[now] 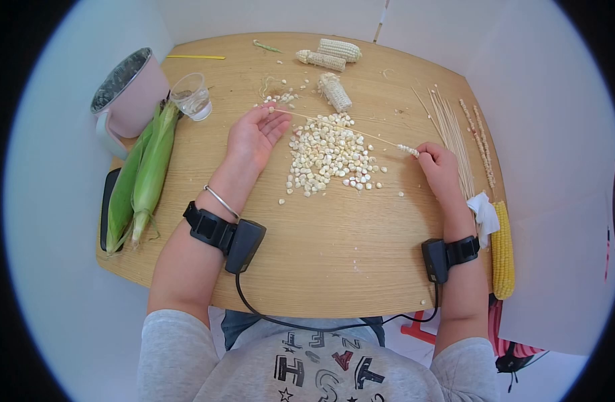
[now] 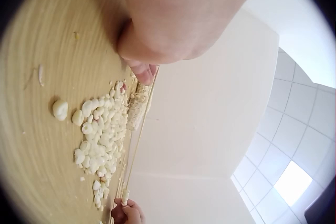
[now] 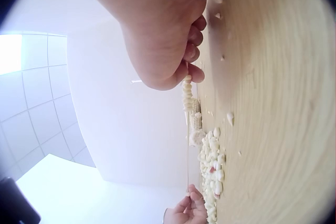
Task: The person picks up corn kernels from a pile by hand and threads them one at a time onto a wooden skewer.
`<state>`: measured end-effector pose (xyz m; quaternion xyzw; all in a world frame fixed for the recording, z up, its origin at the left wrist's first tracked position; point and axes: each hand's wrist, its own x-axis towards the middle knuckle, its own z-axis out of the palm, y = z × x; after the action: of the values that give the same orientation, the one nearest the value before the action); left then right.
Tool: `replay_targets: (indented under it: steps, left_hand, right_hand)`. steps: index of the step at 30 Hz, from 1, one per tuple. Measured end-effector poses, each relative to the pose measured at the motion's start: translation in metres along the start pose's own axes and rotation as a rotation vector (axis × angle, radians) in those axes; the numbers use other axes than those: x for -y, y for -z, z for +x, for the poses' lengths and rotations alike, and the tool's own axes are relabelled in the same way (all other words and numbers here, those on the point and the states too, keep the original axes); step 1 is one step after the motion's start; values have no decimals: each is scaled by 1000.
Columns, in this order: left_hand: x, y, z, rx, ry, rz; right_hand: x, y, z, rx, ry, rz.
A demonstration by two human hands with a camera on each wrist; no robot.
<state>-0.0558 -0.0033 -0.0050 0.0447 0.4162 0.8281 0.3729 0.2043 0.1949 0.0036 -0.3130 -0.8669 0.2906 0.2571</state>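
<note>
Over the table, the left hand pinches a kernel, seemingly threading; the right hand grips the stick (sliding needs steadiness).

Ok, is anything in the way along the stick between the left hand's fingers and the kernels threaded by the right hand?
Nothing visible is: the stick is bare from the left hand to the threaded kernels beside the right hand. The loose kernels lie on the table below.
</note>
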Motion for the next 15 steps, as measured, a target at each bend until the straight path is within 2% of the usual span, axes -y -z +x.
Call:
replay_targets:
  steps: [15]
  left_hand:
    - [0, -3, -4, 12, -25, 42]
  right_hand:
    - [6, 1, -2, -1, 1, 16]
